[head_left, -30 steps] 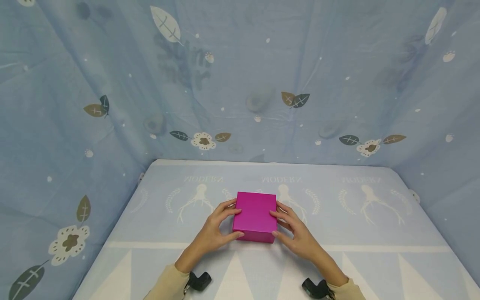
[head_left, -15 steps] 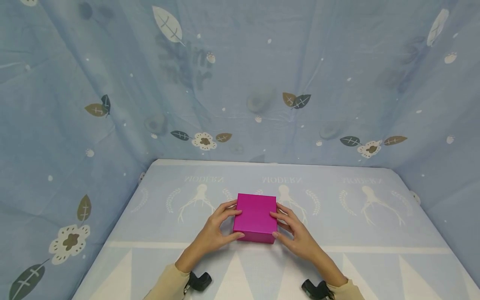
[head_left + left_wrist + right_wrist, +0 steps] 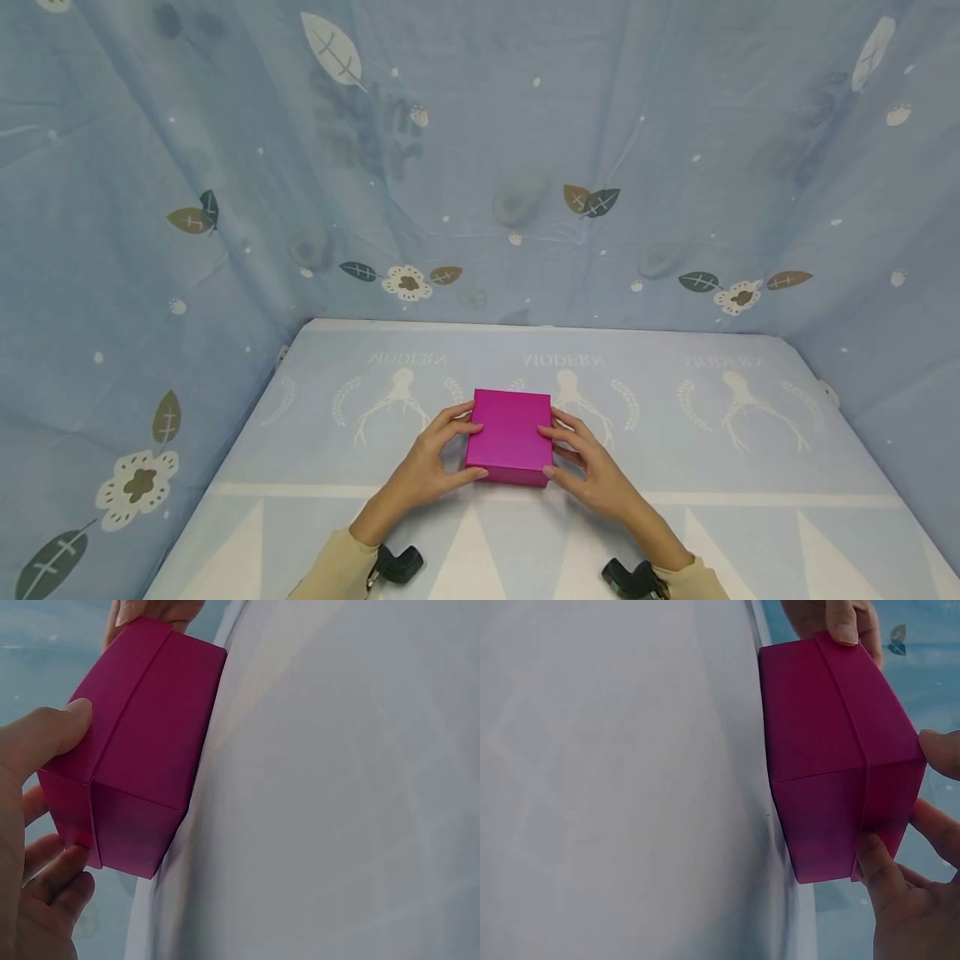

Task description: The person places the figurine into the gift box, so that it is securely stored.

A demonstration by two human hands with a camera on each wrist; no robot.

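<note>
A magenta cardboard box [image 3: 510, 433] rests on the table in front of the person. Its box lid [image 3: 124, 697] fits over the base [image 3: 154, 727], and the lid's lower edge shows as a line along the sides in both wrist views. My left hand [image 3: 420, 471] holds the lid from the left, thumb at the near edge and fingers along the side. On the other side my right hand [image 3: 596, 475] holds it likewise, its thumb at the near right corner and its fingertips [image 3: 871, 851] at the lid's lower edge.
A pale blue and white printed cloth covers the table [image 3: 750, 433]. Blue leaf-patterned fabric [image 3: 480, 150] hangs behind it and on both sides. Each wrist carries a black camera, such as the left wrist camera [image 3: 400, 564].
The lid's top has sunk slightly in the head view, and the box's front face looks a little shorter. Both hands keep their hold and have barely moved.
</note>
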